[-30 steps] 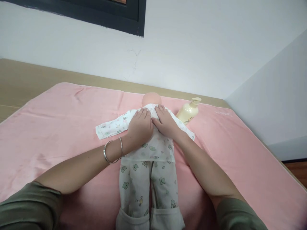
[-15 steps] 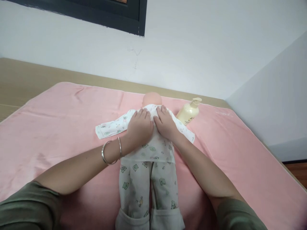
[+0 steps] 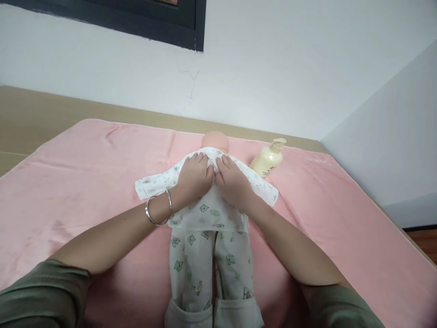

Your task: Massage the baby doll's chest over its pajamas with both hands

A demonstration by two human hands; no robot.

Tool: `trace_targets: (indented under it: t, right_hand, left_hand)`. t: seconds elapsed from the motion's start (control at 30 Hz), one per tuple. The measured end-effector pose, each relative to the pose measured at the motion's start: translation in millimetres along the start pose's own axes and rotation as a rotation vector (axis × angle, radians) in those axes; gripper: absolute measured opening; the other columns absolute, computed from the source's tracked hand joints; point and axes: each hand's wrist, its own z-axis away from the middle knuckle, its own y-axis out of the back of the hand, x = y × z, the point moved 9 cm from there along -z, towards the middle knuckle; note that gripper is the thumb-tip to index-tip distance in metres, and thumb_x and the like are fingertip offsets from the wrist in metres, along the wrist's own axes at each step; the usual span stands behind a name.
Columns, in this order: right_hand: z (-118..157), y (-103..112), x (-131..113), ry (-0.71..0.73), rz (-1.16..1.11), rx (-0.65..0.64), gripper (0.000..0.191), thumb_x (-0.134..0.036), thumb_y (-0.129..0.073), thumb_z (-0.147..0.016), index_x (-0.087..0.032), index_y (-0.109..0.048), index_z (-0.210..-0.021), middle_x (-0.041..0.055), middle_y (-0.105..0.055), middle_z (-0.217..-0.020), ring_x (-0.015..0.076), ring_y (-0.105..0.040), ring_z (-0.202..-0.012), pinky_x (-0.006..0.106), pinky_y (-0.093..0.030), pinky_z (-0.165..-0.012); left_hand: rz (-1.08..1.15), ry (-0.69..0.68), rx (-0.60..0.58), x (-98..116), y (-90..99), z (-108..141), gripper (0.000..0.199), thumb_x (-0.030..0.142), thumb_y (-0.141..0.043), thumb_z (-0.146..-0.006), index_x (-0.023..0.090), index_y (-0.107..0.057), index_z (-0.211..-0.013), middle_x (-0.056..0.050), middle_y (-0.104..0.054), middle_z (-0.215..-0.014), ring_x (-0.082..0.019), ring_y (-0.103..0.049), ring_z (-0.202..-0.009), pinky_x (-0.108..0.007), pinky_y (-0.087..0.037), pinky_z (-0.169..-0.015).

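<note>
A baby doll dressed in a white printed top [image 3: 208, 212] and printed trousers [image 3: 193, 269] lies stretched out, its bald head [image 3: 215, 141] pointing away from me. Both sleeves spread out sideways, and the trouser cuffs are folded up. My left hand [image 3: 195, 175], with two silver bangles [image 3: 159, 209] at the wrist, rests flat on the upper part of the top. Beside it, my right hand [image 3: 234, 180] lies flat on the cloth too, fingers stretched toward the head. The thumbs are close together near the middle. The doll's face does not show.
A cream pump bottle [image 3: 268, 158] leans or lies tilted just right of the doll's shoulder. Under everything is a pink mat [image 3: 85, 182] on a wooden surface [image 3: 41, 107]. A white wall [image 3: 256, 68] with a dark frame [image 3: 200, 27] rises behind.
My right hand has slid a little toward me and to the left, its fingers now farther from the doll's neck. The left hand has shifted slightly left. Both remain on the top.
</note>
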Motion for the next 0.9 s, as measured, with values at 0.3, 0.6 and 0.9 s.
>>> trace_targets:
  t: [0.3,0.6,0.9]
  right_hand:
    - [-9.1,8.1,11.4,-0.074,0.123,-0.007,0.047,-0.023,-0.032,-0.100,0.004,-0.055,-0.131,0.0264,-0.060,-0.137,0.0341,-0.055,-0.130,0.047,-0.039,-0.115]
    - [15.9,12.7,-25.0,0.022,0.256,0.001,0.051,-0.018,-0.034,-0.098,0.007,-0.050,-0.140,0.0269,-0.055,-0.143,0.0360,-0.052,-0.135,0.048,-0.037,-0.118]
    - [-22.0,1.9,40.3,-0.107,-0.055,-0.029,0.053,-0.033,-0.033,-0.098,-0.004,-0.054,-0.137,0.0211,-0.056,-0.145,0.0324,-0.051,-0.136,0.049,-0.041,-0.114]
  left_hand:
    - [0.107,-0.125,0.013,24.3,1.4,20.5,0.035,0.016,-0.036,-0.092,0.007,-0.063,-0.111,-0.021,-0.063,-0.123,-0.032,-0.054,-0.127,-0.052,-0.044,-0.112]
    - [0.186,0.079,-0.150,-5.3,-14.8,0.3,0.046,0.020,-0.034,-0.089,0.010,-0.057,-0.128,-0.018,-0.052,-0.147,-0.035,-0.039,-0.144,-0.058,-0.033,-0.119]
    - [0.063,-0.092,0.057,30.1,-2.2,31.2,0.050,0.023,-0.036,-0.094,0.000,-0.050,-0.137,-0.027,-0.050,-0.148,-0.038,-0.041,-0.144,-0.059,-0.035,-0.117]
